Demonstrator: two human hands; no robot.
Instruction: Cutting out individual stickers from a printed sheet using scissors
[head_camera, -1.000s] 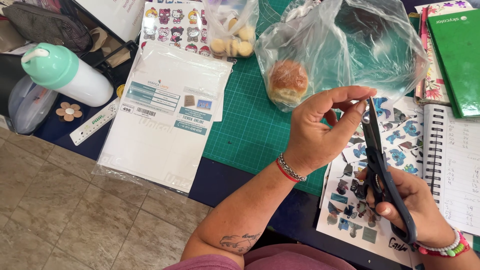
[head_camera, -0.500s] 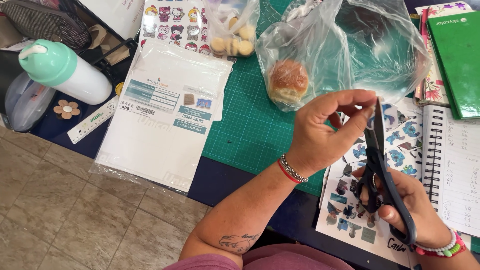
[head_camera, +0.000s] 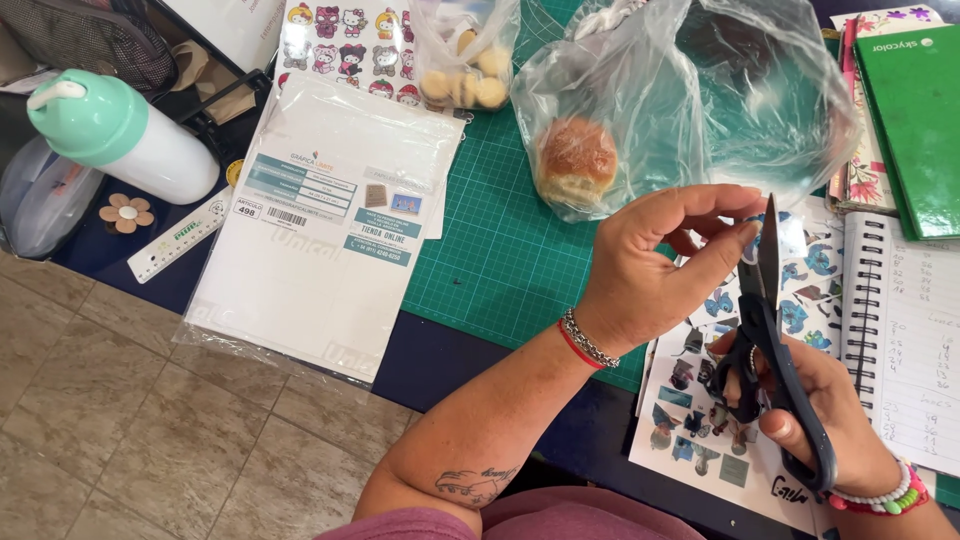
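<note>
A person's two bare hands work above a cluttered table (head_camera: 470, 370), seen from a camera on their head. The right hand (head_camera: 820, 410) has its fingers through the dark loops of a pair of scissors (head_camera: 770, 330), whose slim metal blades point up and away and look nearly closed. The left hand (head_camera: 650, 270), wearing a red cord and a metal chain bracelet at the wrist, pinches a small cut-out piece (head_camera: 752, 240) between thumb and fingertips, right against the blade tips; the piece is too small to make out in detail. The step in hand appears to be trimming around that little shape, and the next snip would call for turning the piece slowly into the blades while keeping the fingertips out of their way. Under the hands lies a glossy printed sticker sheet (head_camera: 700, 400) with small blue and dark pictures. To its right is a spiral notebook (head_camera: 900, 340) with handwritten lined pages, and above that a green book (head_camera: 920, 120). Beyond the hands sits a crinkled clear plastic bag (head_camera: 700, 90) holding a round, golden-brown bread roll (head_camera: 577, 160), resting on a green gridded cutting mat (head_camera: 490, 240). Farther left is a flat white paper pack in shiny wrap (head_camera: 320, 230), a cartoon sticker sheet (head_camera: 345, 45), a small bag of pale round biscuits (head_camera: 465, 70), a white bottle with a mint-green lid (head_camera: 120, 135), a white ruler (head_camera: 180, 237) and a small flower-shaped piece (head_camera: 127, 212). The floor (head_camera: 120, 420) below is beige tile.
</note>
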